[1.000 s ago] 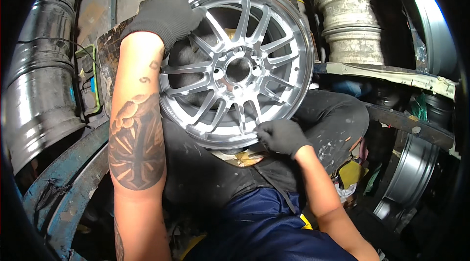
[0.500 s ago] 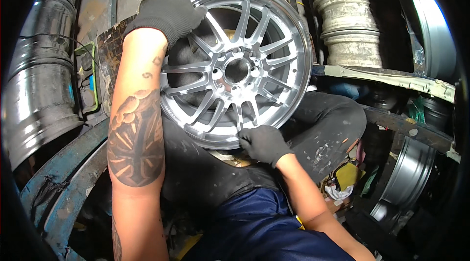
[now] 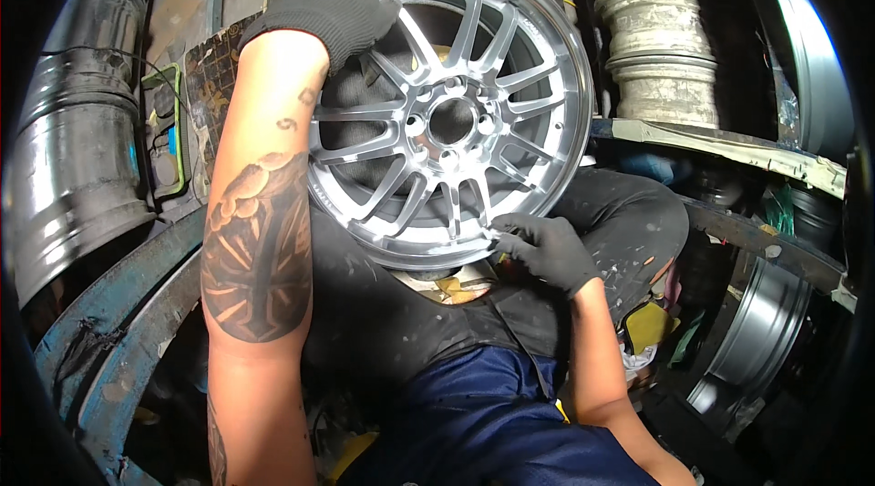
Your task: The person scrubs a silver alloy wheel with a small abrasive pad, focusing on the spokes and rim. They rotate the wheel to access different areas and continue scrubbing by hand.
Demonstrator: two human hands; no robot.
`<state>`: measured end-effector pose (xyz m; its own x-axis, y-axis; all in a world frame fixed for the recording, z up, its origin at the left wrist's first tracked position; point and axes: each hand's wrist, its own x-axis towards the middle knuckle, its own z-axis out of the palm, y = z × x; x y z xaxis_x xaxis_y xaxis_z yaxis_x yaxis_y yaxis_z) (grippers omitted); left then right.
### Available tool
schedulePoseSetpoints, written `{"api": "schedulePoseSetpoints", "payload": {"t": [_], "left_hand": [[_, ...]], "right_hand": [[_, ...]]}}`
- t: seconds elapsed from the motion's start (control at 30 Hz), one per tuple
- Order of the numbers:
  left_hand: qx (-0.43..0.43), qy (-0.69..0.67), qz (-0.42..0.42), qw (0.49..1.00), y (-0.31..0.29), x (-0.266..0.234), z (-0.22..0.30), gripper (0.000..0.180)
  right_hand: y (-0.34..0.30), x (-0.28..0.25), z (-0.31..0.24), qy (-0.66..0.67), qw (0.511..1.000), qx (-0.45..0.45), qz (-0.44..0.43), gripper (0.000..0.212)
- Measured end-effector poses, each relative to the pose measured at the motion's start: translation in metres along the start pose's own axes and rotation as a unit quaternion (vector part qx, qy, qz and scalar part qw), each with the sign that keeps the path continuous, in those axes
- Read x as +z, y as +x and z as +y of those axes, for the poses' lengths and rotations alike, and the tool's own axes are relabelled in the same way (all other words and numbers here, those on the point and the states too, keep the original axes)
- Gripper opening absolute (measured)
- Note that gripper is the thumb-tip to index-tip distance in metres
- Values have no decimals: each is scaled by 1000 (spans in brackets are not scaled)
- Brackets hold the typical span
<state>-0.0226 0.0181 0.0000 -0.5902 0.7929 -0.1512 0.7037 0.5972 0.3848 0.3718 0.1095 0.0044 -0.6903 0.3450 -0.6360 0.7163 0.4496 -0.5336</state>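
A silver multi-spoke car wheel rim point(image 3: 419, 144) leans over my lap, its spoked face turned up toward me. My left hand point(image 3: 330, 14), in a dark knit glove, is wrapped over the wheel's upper left edge, with the thumb side near a spoke. At the lower right edge is my right hand point(image 3: 549, 253), also gloved, its thumb and fingers pinched together against the lip. Whatever sits between those fingertips is too small or hidden to make out. Dark cloth or padding shows through the gaps between the spokes.
Bare metal rims point(image 3: 68, 167) are stacked along the left. Whitish, paint-stained rims point(image 3: 661, 76) stand at the upper right beside a metal rail point(image 3: 720, 144). Another silver rim point(image 3: 761, 322) lies at the lower right. A blue worn frame point(image 3: 137, 294) curves in at the left.
My right hand has slid rightward along the wheel's lower edge. My left hand keeps its grip, and the wheel sits slightly higher and further right in view.
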Motion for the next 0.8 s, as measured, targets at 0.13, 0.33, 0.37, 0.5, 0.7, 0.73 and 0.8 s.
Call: {"api": "schedulePoseSetpoints", "payload": {"t": [0.13,0.33,0.37,0.5,0.7,0.73,0.8], "left_hand": [[4,-2,12,1000,5,7,10,59],[-13,-2,10,1000,0,-1,6,56],[-16,0,6,1000,-1,-3,5,56],[-6,-7,0,1000,4,5,9,55],[-21,-14,-13,1000,-4,-12,16,56],[-30,-11,-12,999,-6,-13,16,55],[-39,5,-33,999,-5,-14,15,56]], "right_hand": [[-4,2,-4,-24,999,34,-15,27],[13,14,-1,-164,985,-46,-32,28],[16,13,0,-186,980,-49,-46,29],[20,2,-7,-218,971,9,-95,30],[20,0,-21,-305,947,4,-100,24],[21,1,-22,-314,944,12,-104,24],[22,8,-20,-287,952,1,-109,23]]}}
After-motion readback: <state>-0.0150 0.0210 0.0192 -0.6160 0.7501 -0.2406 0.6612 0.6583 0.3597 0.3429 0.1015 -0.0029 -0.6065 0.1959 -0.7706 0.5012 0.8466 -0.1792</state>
